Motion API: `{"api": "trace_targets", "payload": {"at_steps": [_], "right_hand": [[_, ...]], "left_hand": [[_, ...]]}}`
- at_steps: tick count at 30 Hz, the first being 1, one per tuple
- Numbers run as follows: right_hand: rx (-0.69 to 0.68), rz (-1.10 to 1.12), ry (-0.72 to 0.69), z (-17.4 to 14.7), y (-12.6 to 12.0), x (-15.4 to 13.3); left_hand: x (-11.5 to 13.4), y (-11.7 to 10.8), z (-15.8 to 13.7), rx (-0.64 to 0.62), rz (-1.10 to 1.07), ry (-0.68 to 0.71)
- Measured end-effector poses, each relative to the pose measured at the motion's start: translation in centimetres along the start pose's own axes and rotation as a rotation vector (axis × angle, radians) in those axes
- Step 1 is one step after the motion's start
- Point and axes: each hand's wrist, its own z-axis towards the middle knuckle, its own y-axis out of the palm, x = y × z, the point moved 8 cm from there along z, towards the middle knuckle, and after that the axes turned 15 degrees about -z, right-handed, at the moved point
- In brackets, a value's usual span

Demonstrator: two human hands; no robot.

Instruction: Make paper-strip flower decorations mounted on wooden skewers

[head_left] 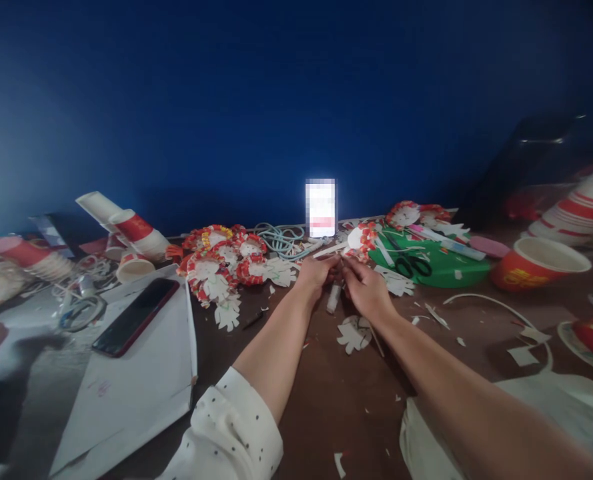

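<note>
My left hand [317,275] and my right hand [369,290] meet over the middle of the table, fingers closed in a pinch. Between and just beyond them is a red-and-white paper craft [361,241] with a pale strip running to its left. Both hands appear to grip its near edge, though the fingertips hide the exact contact. Just below the fingers lies a small clear tube-like piece [333,299]. Nearer to me are white paper hand-shaped cutouts [355,335]. Black-handled scissors [412,265] rest on a green sheet [456,272] right of my hands.
Several finished red-and-white paper crafts [213,260] are heaped at left, beside a pale blue cord [281,240]. A lit phone [321,208] stands against the blue wall. A dark phone [139,317] lies on a white box [146,393]. Paper cups [539,265] stand at right.
</note>
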Motion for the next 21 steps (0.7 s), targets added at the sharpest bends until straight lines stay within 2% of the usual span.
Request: {"api": "trace_targets", "payload": {"at_steps": [4,9,21], "right_hand": [[-0.045,0.125,0.125,-0.4,0.6,0.5],[-0.094,0.360,0.286,-0.7,1.6,1.2],[-0.122,0.414,0.303,-0.9,1.6,0.9]], "left_hand": [[-0.1,0.3,0.1,-0.070,-0.014,-0.005],[-0.2,0.0,0.4,-0.054,-0.046,-0.018],[-0.2,-0.2,0.2,-0.003,-0.096,-0.011]]}}
